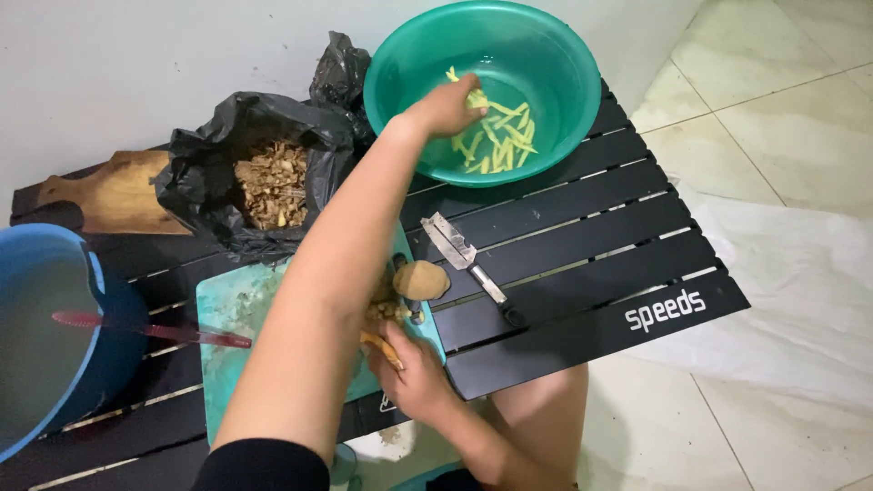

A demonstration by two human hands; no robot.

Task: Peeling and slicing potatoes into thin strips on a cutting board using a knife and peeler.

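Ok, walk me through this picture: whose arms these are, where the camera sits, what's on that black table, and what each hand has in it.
There is no machine here. The arms belong to one person, and the camera is worn on their head, looking down.

The left hand reaches into a green basin and has yellowish cut strips in its grip. The right hand rests on a light green cutting board and holds an orange-handled tool; its blade is hidden.

Also on the black slatted table: a brown unpeeled tuber, a crinkle-bladed cutter, a black bag of peelings, a wooden board, and a blue tub with a red-handled utensil across it.
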